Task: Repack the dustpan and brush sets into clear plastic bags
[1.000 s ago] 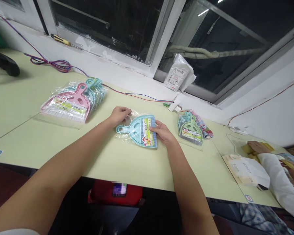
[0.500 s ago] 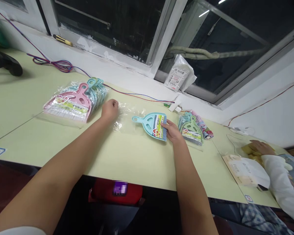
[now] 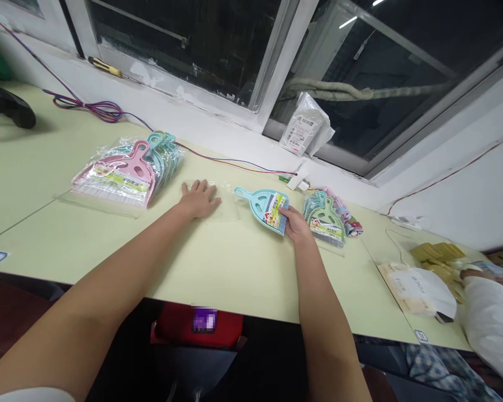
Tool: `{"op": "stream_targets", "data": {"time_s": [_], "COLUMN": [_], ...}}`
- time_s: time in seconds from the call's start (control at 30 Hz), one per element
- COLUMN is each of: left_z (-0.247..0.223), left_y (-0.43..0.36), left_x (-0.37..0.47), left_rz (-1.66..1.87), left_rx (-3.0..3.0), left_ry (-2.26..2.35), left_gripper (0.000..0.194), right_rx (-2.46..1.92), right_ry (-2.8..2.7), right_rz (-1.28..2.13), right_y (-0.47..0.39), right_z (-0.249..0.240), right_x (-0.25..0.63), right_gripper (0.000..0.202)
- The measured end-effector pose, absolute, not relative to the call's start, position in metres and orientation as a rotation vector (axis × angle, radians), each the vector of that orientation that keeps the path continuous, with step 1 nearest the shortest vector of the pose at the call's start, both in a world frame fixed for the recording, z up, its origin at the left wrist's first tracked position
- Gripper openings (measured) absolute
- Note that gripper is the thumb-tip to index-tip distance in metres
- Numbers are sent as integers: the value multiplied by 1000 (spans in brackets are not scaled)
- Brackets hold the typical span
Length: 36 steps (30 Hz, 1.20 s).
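My right hand [image 3: 297, 224] grips a light blue dustpan and brush set [image 3: 257, 205] by its bristle end, over a printed label. The set's looped handle points left, toward a clear plastic bag [image 3: 226, 207] on the table. Spread flat on that bag is my left hand [image 3: 200, 199], its fingers apart. Left of it lies a stack of bagged dustpan sets [image 3: 138, 167], a pink one in front and blue and green ones behind. Beyond my right hand sits a smaller pile of bagged sets [image 3: 327, 219], with a green one in front.
A white package [image 3: 305, 127] leans at the window. Red and blue cable [image 3: 104, 111] runs along the back of the pale table [image 3: 235, 273]. A screwdriver [image 3: 104, 66] rests on the sill. At right, a co-worker's white sleeve [image 3: 484, 307] is near a paper bag [image 3: 421, 290] and yellow items.
My left hand has gone from a closed pinch at the bag's edge to lying flat and spread on the bag. The blue set has tilted slightly in my right hand.
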<state>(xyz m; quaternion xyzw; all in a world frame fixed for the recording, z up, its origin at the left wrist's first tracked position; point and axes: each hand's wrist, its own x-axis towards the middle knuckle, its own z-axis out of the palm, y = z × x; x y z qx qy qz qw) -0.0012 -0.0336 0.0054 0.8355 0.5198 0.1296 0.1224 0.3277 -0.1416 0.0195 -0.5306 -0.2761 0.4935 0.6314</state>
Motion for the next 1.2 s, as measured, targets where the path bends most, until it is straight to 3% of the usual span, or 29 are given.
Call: {"op": "stream_targets", "data": {"time_s": [0.13, 0.33, 0.63, 0.9, 1.2], "left_z": [7, 7, 25, 17, 27], "left_y": [-26, -23, -44, -48, -55], "left_x": [-8, -10, 9, 19, 19], "left_rz": [560, 422, 1155, 913, 1006], "left_rx": [2413, 2418, 2179, 1961, 1988], "left_ry": [1584, 1617, 1272, 1130, 958], "left_gripper": [67, 64, 59, 58, 54], "right_rx": [-1235, -1237, -1251, -1258, -1177], "right_ry": [-637, -647, -707, -780, -811], "right_rz": [1140, 1150, 1211, 1298, 1350], "right_y": [-142, -142, -146, -148, -151], "right_z": [19, 19, 24, 27, 32], "right_x": [325, 321, 311, 297, 286], "right_gripper": [29, 27, 29, 31, 31]}}
